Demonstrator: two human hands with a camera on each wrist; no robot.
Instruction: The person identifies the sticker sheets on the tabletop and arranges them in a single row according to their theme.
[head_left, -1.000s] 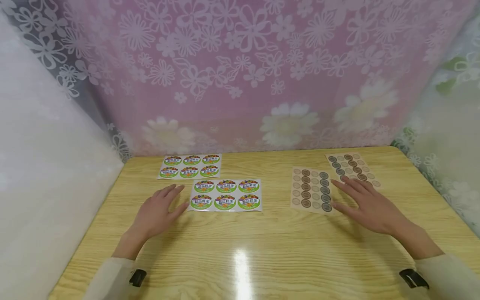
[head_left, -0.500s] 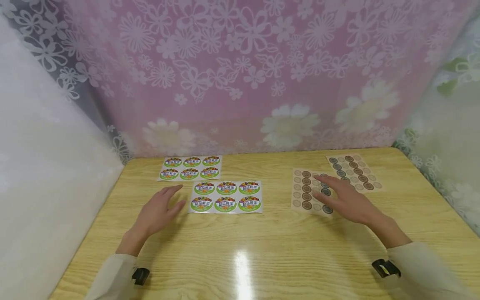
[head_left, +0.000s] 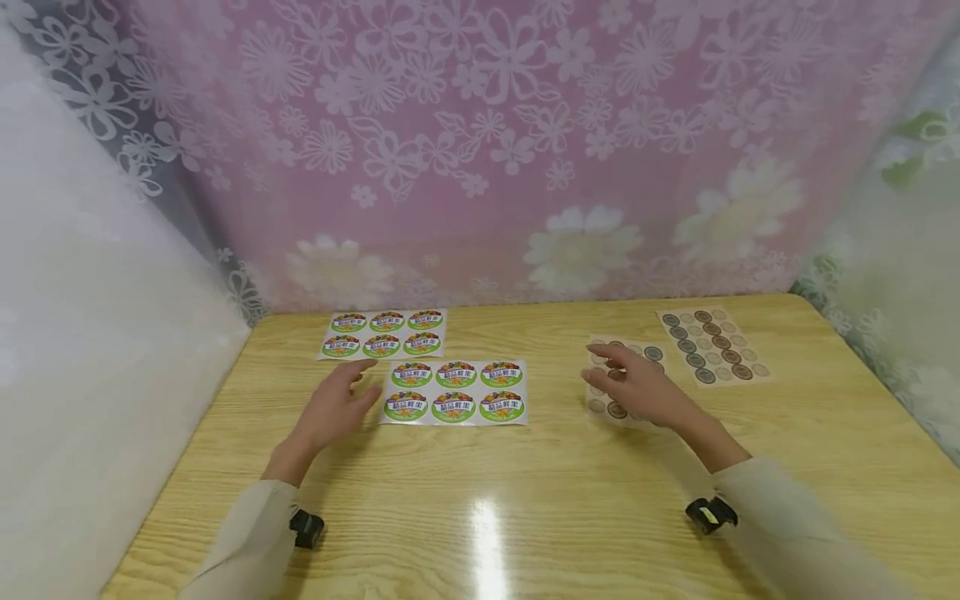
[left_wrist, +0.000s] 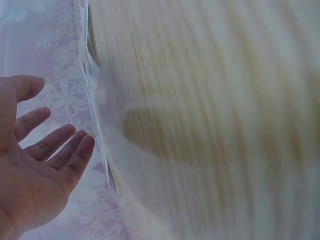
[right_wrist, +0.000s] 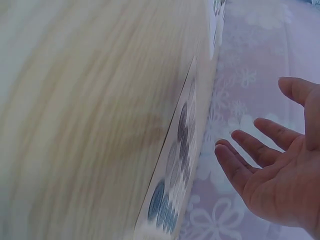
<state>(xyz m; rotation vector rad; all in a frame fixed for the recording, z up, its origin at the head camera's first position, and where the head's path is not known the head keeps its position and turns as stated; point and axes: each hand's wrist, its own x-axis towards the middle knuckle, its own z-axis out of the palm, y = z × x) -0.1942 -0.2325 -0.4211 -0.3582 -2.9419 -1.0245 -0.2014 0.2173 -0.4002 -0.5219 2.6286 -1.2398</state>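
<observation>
My left hand hovers with relaxed, parted fingers at the left edge of a white sticker sheet printed with colourful oval fruit labels. A second fruit-label sheet lies behind it, to the left. On the other side, my right hand is over a beige sheet of small round stickers and hides much of it. In the right wrist view the fingers are loosely bent, away from the sheet, and hold nothing. The left wrist view shows the left palm bare too. Another beige round-sticker sheet lies farther back on the right.
All the sheets lie flat on a light wood-grain table. A pink floral curtain hangs along the back edge, with pale cloth on the left and a floral one on the right. Bands with black mounts circle both sleeves.
My right hand has moved left, from the right edge of the nearer beige sheet to above it, uncovering the farther one. The left hand has shifted slightly right. The sheets stay put.
</observation>
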